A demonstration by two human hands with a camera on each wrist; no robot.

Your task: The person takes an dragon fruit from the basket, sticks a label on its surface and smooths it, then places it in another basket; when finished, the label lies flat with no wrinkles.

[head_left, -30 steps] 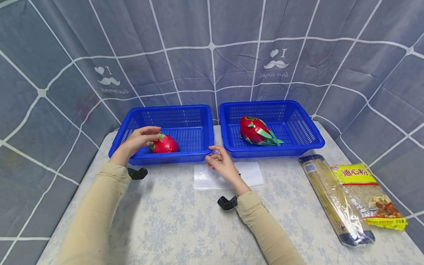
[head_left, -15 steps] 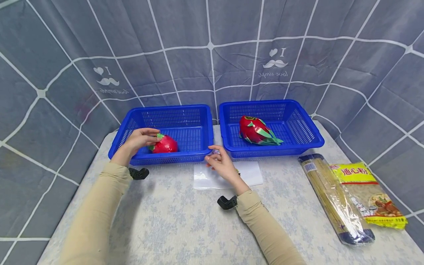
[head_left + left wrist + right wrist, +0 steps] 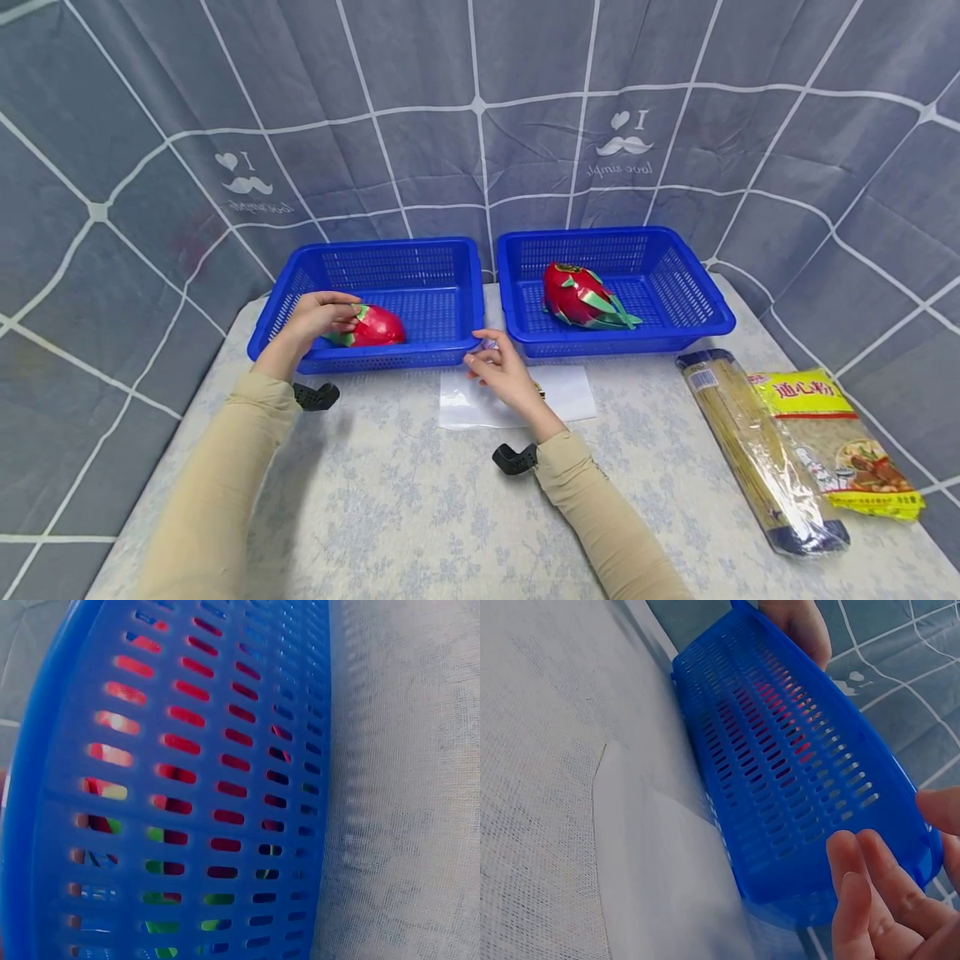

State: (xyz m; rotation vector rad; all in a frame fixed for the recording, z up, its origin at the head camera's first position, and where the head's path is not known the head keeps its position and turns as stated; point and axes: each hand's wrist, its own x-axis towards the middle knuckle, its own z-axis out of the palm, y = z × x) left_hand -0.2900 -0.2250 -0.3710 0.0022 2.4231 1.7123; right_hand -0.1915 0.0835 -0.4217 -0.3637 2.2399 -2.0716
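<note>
In the head view, a glossy red dragon fruit (image 3: 381, 325) with green scales lies at the front left inside the left blue basket (image 3: 405, 360). My left hand (image 3: 318, 318) reaches over the basket's near rim and holds the fruit by its left end, fingers bent at the green tips. Through the slots of the basket wall (image 3: 150, 817), the left wrist view shows red and green parts of the fruit. My right hand (image 3: 510, 375) grips the same basket's near right corner, index finger at the rim; its bent fingertips (image 3: 847, 851) lie along the outer wall.
A second blue basket (image 3: 600, 343) stands to the right, with a larger dragon fruit (image 3: 573, 296) inside. White paper (image 3: 570, 398) lies under my right hand. A spaghetti pack (image 3: 750, 450) and a yellow pasta bag (image 3: 847, 425) lie at the right. Grey curtain surrounds the table.
The dragon fruit in the left basket has turned slightly, showing more of its length and more green on the left. My left hand's fingers have closed further on it. My right hand stays put.
</note>
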